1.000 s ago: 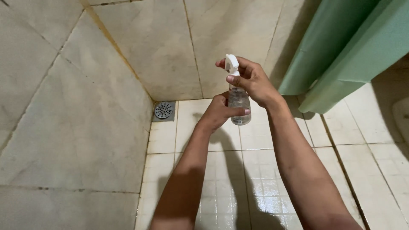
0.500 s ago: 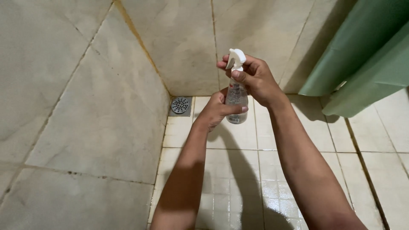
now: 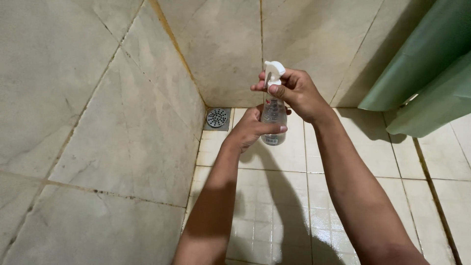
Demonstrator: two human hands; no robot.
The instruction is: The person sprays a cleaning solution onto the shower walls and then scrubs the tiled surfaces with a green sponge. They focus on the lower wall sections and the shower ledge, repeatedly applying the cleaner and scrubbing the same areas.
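Clear plastic spray bottle [image 3: 274,115] is being held upright in front of a person, over a tiled floor [image 3: 274,206]. The left hand [image 3: 252,128] is gripping its body from below, while the right hand [image 3: 294,91] is closing around the white trigger head [image 3: 273,72], which is sitting on the neck. Beyond the left hand, a round metal drain [image 3: 216,118] is sitting in the corner. Whether the head is fully screwed on cannot be told.
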